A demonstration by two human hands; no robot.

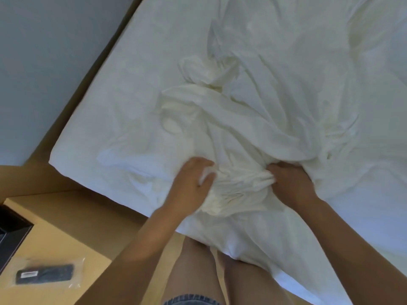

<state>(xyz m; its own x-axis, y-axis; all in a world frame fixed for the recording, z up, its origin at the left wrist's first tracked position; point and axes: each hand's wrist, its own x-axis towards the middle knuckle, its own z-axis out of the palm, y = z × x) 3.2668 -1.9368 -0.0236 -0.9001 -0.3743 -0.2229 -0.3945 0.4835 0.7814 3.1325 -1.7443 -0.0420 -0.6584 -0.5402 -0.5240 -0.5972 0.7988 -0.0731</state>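
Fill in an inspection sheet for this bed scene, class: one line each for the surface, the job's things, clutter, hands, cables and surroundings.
Surface: white mattress, fairly smooth at its far left, lying on a tan bed frame.
Job's things: crumpled white sheet, bunched mid-bed and hanging over the near edge.
Clutter: black flat item in a clear bag, lying on the wooden side table.
Hands: left hand and right hand both grip the gathered sheet, fingers curled into the fabric.
Cables: nothing seen.
Surroundings: plain grey area beyond the frame; dark object at the left edge, too cut off to identify.
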